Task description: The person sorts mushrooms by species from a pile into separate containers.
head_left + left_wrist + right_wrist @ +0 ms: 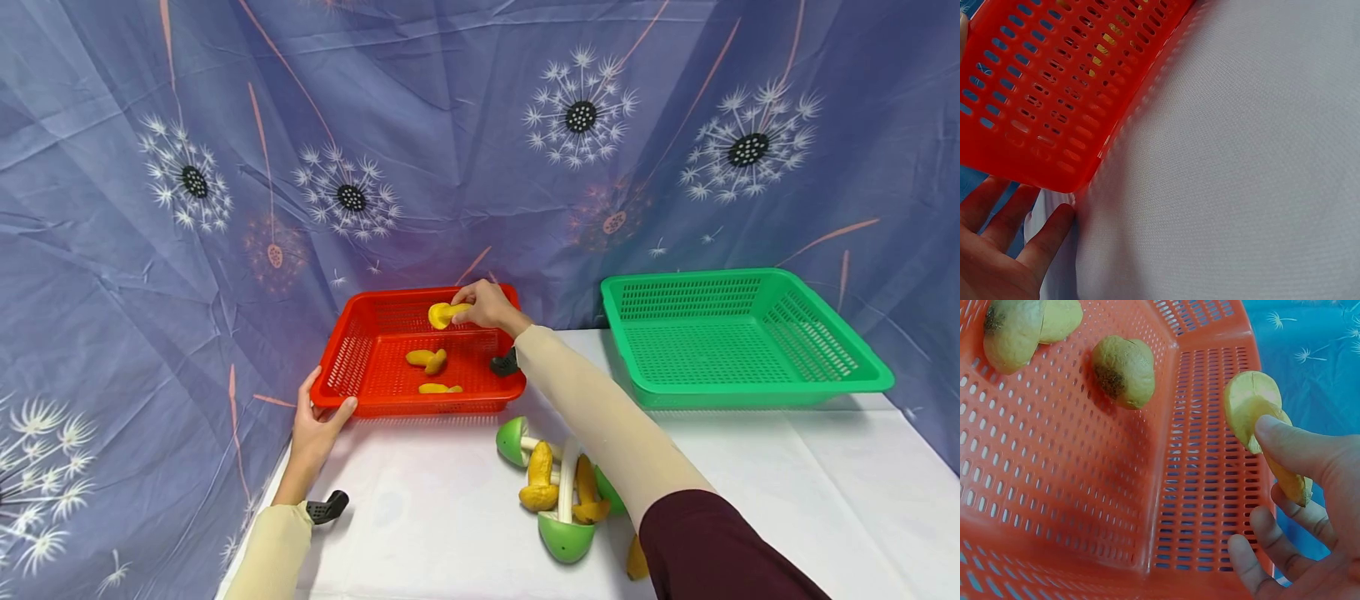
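In the head view my right hand (486, 305) is over the back of the red basket (360, 406), pinching a yellow toy mushroom (442, 315). The right wrist view shows the thumb across the stem of that mushroom (1250, 403), with the other fingers spread below it. Two more yellow mushrooms (429, 360) lie on the basket floor, one partly hidden by the front wall. My left hand (317, 429) holds the basket's front left corner between thumb and fingers. From the left wrist, its fingers (1047, 240) show close under the red corner.
A green basket (757, 388) stands to the right on the white table (420, 500). Several green-capped mushrooms (566, 537) and yellow mushrooms (538, 479) lie piled before the baskets, partly hidden by my right arm. A patterned blue cloth (450, 167) hangs behind.
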Action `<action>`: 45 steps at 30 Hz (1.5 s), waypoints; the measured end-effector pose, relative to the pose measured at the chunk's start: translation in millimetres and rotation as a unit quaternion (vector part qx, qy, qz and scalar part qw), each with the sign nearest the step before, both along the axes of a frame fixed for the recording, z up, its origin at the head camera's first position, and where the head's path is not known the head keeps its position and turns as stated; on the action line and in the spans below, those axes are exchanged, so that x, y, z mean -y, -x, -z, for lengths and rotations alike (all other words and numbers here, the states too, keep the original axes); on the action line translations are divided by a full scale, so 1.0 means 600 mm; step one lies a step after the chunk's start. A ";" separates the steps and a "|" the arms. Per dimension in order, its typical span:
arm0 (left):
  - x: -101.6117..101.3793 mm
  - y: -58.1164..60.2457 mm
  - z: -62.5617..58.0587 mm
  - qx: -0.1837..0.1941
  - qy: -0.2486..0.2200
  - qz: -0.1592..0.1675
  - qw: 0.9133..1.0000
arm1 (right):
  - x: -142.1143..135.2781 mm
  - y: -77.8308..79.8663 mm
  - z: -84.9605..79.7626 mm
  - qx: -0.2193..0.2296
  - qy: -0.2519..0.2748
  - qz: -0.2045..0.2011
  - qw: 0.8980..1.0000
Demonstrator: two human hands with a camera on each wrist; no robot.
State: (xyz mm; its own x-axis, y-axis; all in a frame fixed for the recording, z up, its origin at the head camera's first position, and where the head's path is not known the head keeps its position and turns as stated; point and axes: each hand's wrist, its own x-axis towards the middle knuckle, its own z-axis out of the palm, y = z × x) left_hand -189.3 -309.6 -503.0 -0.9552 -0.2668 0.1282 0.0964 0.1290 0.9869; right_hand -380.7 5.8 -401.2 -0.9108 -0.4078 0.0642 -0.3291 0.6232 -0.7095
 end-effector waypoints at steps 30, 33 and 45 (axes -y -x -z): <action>-0.016 -0.001 0.001 0.006 0.001 0.015 1.000 | -0.031 -0.016 0.004 0.039 -0.020 -0.064 0.997; -0.015 0.000 0.003 0.007 0.005 0.015 1.000 | -0.040 -0.019 -0.003 0.029 -0.019 -0.071 0.997; -0.004 -0.002 -0.004 -0.002 -0.005 0.013 1.000 | -0.074 -0.053 -0.048 -0.061 -0.024 -0.142 0.988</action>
State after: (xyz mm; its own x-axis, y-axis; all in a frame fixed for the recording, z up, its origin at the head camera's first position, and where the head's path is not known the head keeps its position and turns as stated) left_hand -187.9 -307.4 -500.8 -0.9612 -0.2431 0.1303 0.1044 0.1166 0.9877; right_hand -348.6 50.2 -372.3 -0.7458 -0.6514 0.1396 -0.5763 0.5257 -0.6257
